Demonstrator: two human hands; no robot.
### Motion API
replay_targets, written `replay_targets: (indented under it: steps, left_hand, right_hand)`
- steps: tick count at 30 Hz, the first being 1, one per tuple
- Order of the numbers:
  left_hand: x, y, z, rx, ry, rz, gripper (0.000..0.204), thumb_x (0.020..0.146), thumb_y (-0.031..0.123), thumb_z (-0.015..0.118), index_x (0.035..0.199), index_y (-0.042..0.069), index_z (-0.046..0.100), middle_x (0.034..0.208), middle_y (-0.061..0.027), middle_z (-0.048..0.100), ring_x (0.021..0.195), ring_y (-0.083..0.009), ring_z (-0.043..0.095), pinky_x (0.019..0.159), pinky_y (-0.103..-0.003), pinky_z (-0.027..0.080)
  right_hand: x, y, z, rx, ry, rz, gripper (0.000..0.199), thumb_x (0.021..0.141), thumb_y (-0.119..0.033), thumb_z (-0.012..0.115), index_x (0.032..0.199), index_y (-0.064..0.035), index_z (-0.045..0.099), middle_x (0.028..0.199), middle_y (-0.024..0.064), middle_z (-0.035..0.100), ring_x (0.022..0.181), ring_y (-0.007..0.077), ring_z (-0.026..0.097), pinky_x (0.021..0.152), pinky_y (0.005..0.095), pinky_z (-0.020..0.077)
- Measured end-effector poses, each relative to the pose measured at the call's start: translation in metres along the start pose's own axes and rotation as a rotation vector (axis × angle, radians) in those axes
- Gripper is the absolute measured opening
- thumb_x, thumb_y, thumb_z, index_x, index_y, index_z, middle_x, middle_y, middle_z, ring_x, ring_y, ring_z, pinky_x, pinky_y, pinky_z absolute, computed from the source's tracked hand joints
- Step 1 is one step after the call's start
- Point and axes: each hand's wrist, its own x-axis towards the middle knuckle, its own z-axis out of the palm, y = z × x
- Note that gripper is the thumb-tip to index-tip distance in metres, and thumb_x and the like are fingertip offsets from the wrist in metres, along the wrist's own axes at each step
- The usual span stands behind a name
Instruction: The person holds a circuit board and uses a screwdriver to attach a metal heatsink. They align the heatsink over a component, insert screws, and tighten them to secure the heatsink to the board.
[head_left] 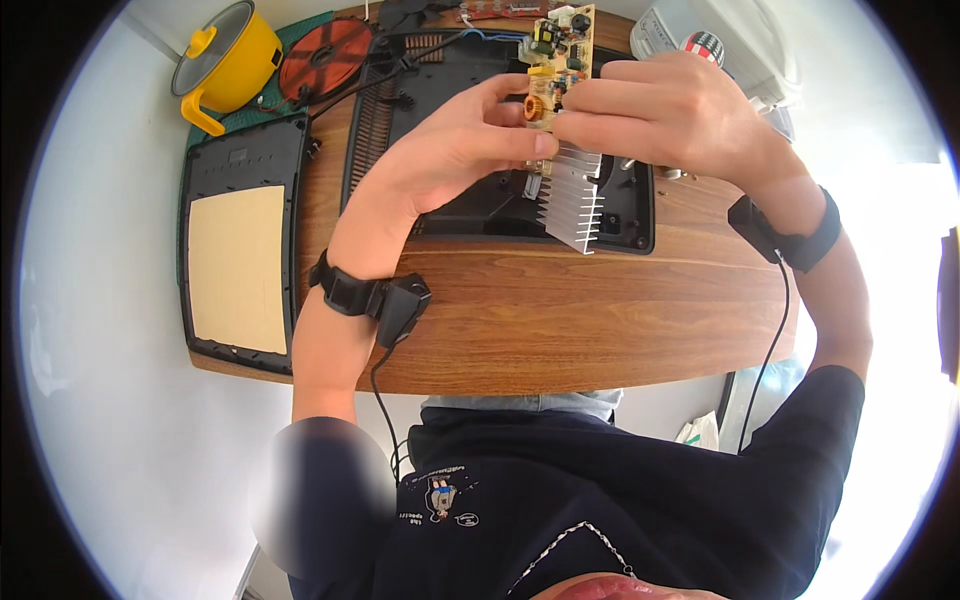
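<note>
A tan circuit board [543, 72] is held raised and nearly upright over a black plastic housing [470, 215]. It carries a copper-wound coil, small components and a finned silver heat sink [572, 200] at its near end. My left hand [465, 135] grips the board's left edge, thumb on the near side and fingers curled behind. From the right, my right hand [665, 110] is closed with its fingertips against the board's right edge, just above the heat sink; what exactly they pinch there is hidden.
At left lies a black panel [190, 250] with a cream sheet [238, 270]. Behind it stand a yellow pot [235, 75] and a red-brown disc [325, 60] on a green mat. A translucent container [755, 45] is at back right. Cables run from the bands on both wrists; the wooden table [520, 320] curves in front.
</note>
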Motion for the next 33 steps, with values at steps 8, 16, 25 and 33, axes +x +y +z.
replay_targets:
  steps: [8, 16, 25, 33]
  left_hand:
    - [-0.014, 0.011, 0.014, 0.565, 0.325, 0.135, 0.065, 0.092, 0.03, 0.081, 0.14, -0.003, 0.053, 0.117, -0.0086, 0.068, 0.109, -0.0181, 0.064, 0.096, -0.032, 0.052]
    - [-0.028, 0.033, 0.019, 0.666, 0.364, 0.211, 0.068, 0.091, 0.034, 0.083, 0.144, 0.002, 0.054, 0.126, -0.0099, 0.068, 0.109, -0.0164, 0.064, 0.095, -0.031, 0.052]
    - [-0.02, 0.039, -0.022, 0.475, 0.467, 0.635, 0.064, 0.09, 0.009, 0.083, 0.146, -0.001, 0.053, 0.134, -0.0109, 0.063, 0.125, -0.0181, 0.06, 0.109, -0.034, 0.047]
    - [0.006, 0.017, -0.034, 0.183, 0.587, 0.762, 0.039, 0.089, 0.004, 0.082, 0.125, 0.002, 0.065, 0.114, -0.0056, 0.074, 0.101, -0.0104, 0.066, 0.09, -0.026, 0.052]
  right_hand:
    - [0.021, 0.01, 0.007, -0.097, -0.27, 0.066, 0.02, 0.088, -0.013, 0.068, 0.108, -0.0123, 0.065, 0.081, 0.0027, 0.055, 0.072, 0.0186, 0.061, 0.06, 0.0333, 0.0497]
    - [0.068, 0.04, -0.009, 0.063, -0.513, 0.249, 0.019, 0.093, -0.011, 0.06, 0.108, -0.0045, 0.07, 0.096, 0.0153, 0.073, 0.093, 0.039, 0.072, 0.078, 0.0488, 0.0581]
    - [0.077, 0.105, 0.017, 0.317, -0.292, 0.515, 0.035, 0.078, -0.015, 0.081, 0.108, -0.001, 0.071, 0.098, 0.0233, 0.073, 0.094, 0.0401, 0.07, 0.08, 0.0478, 0.0537]
    - [0.086, 0.087, 0.0, 0.499, -0.274, 0.671, 0.037, 0.076, -0.02, 0.082, 0.106, 0.0006, 0.075, 0.084, 0.0183, 0.073, 0.078, 0.0318, 0.069, 0.072, 0.0431, 0.0531]
